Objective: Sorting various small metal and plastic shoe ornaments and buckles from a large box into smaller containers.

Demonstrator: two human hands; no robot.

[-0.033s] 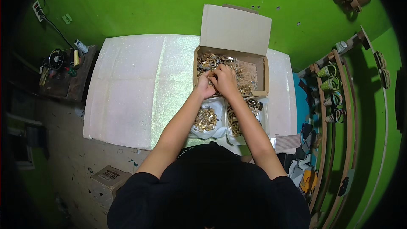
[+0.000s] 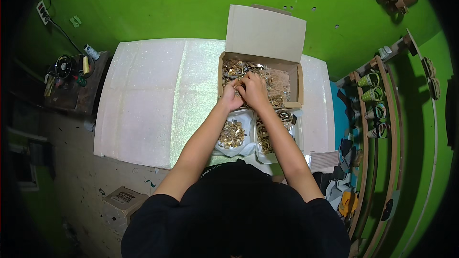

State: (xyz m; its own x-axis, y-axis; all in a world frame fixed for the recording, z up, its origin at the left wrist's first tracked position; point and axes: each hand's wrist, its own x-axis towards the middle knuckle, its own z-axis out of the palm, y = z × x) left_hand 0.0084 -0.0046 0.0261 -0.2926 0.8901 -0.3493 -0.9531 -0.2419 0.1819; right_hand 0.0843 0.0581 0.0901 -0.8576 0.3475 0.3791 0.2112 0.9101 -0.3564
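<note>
An open cardboard box (image 2: 300,83) stands on the table with its lid folded up at the back. Inside is a jumble of small metal pieces (image 2: 235,68), gold and silver in colour, like buckles or ornaments. Over the box's near left part, my left hand (image 2: 231,97) is turned partly palm up with its fingers curled. My right hand (image 2: 255,91) bends down beside it, and the fingers of both meet. Whatever lies between them is too small and covered to make out. Nearer me are a white-lined tub of small gold bits (image 2: 233,134) and a clear tub of larger rings or buckles (image 2: 264,139).
A shimmering whitish sheet (image 2: 143,100) covers the table. At left stands a dark machine table (image 2: 71,83) with thread spools. A wooden rack (image 2: 389,129) with green sandals (image 2: 373,94) is at right, near scraps of material (image 2: 342,184). A carton (image 2: 125,200) sits on the floor.
</note>
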